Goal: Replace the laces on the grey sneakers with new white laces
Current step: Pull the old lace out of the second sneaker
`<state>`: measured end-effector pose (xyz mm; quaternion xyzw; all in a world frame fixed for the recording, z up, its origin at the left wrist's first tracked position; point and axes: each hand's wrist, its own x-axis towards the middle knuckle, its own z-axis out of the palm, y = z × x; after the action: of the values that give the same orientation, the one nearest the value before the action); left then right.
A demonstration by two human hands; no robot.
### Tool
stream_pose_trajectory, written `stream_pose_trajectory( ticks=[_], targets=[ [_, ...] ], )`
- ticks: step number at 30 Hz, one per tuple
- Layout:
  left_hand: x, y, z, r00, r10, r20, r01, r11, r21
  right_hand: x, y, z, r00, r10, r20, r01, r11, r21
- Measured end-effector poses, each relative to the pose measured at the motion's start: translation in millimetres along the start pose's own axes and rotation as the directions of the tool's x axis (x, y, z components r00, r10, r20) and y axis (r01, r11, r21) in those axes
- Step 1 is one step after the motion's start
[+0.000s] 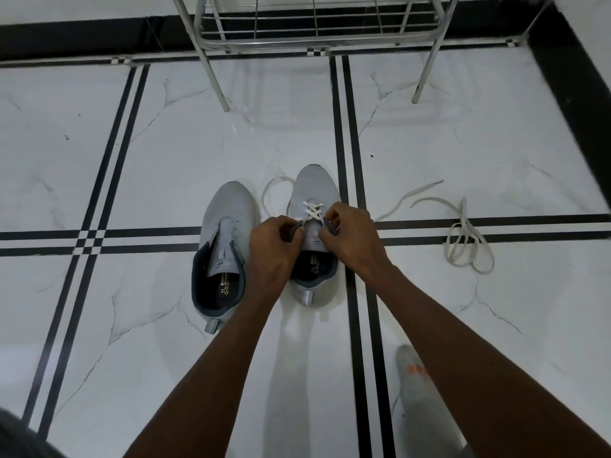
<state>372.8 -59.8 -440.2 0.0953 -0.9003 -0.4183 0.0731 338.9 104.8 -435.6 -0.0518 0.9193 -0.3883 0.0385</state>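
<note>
Two grey sneakers stand side by side on the floor, toes pointing away from me. The left sneaker (228, 226) has no lace. The right sneaker (314, 190) carries a white lace (312, 209) crossed through its front eyelets, with a loop of it lying on the floor to the left of the toe. My left hand (272, 249) grips the left eyelet flap of that shoe. My right hand (350, 236) pinches the lace at the right eyelet row. Both hands cover the middle of the shoe's tongue.
A loose off-white lace (463, 233) lies in loops on the floor to the right. A metal wire rack (314, 28) stands at the back on thin legs. My grey sock with orange print (415, 368) shows at lower right. The floor is white marble tile (165, 143) with black stripes.
</note>
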Motion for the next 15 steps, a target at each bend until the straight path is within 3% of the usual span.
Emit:
stream_pose_trajectory(
  ticks=[3,5,7,10,13,15],
  targets=[
    [1.7,-6.7,-9.1,0.994,-0.061,-0.087,0.060,0.998,-0.013,5.4,14.7,-14.3,0.990,0.097,-0.106,-0.093,0.995,0.046],
    [-1.2,-7.8,-10.9,0.991,-0.086,-0.104,0.084,0.996,-0.015,5.7,22.3,-21.5,0.976,0.186,-0.114,-0.175,0.979,0.102],
    [-3.1,-5.1,-6.1,0.995,-0.061,-0.083,0.060,0.998,-0.011,3.1,22.4,-20.6,0.980,0.174,-0.097,-0.164,0.981,0.102],
    [3.3,4.0,3.1,0.996,0.094,-0.002,-0.094,0.994,0.049,0.2,20.7,-15.4,0.987,0.135,-0.084,-0.128,0.988,0.088],
    [16.7,20.8,14.4,0.942,0.289,0.171,-0.311,0.943,0.116,2.2,19.6,-13.8,0.991,0.119,-0.058,-0.115,0.990,0.076],
    [24.3,27.3,23.7,0.912,0.331,0.241,-0.374,0.913,0.162,2.9,17.3,-13.5,0.991,0.126,-0.035,-0.124,0.990,0.062]
  ],
)
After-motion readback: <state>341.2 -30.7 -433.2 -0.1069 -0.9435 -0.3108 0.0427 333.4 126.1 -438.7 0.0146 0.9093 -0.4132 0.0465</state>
